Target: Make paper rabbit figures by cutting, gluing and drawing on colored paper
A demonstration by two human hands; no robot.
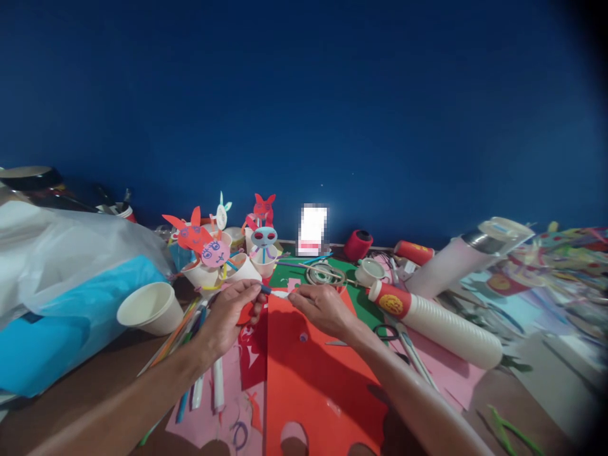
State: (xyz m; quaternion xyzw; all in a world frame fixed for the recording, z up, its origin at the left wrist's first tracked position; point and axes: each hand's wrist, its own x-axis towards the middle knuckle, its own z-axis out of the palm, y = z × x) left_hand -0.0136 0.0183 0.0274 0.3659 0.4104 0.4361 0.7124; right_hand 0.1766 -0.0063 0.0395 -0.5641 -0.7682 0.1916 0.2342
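Observation:
My left hand [240, 305] is pinched on the dark blue end of a slim blue-and-white object [266, 289]. My right hand [319, 305] has its fingers closed at the white end of the same object; its kind is too small to tell. Below the left fingers shows an orange-red paper piece [246, 314], and I cannot tell if it is held. Under both hands lies a large orange-red sheet [313, 380]. Scissors [384, 333] rest beside my right forearm. To the left, paper animal faces [263, 237] stand in white paper cups [242, 269].
An open paper cup [151, 308] leans left, near markers [218, 386] and a blue-and-white bag [85, 304]. On the right lie a long stack of paper cups [451, 326], a clouded bottle [441, 263] and a red thread spool [357, 245]. A blue wall [304, 114] stands behind.

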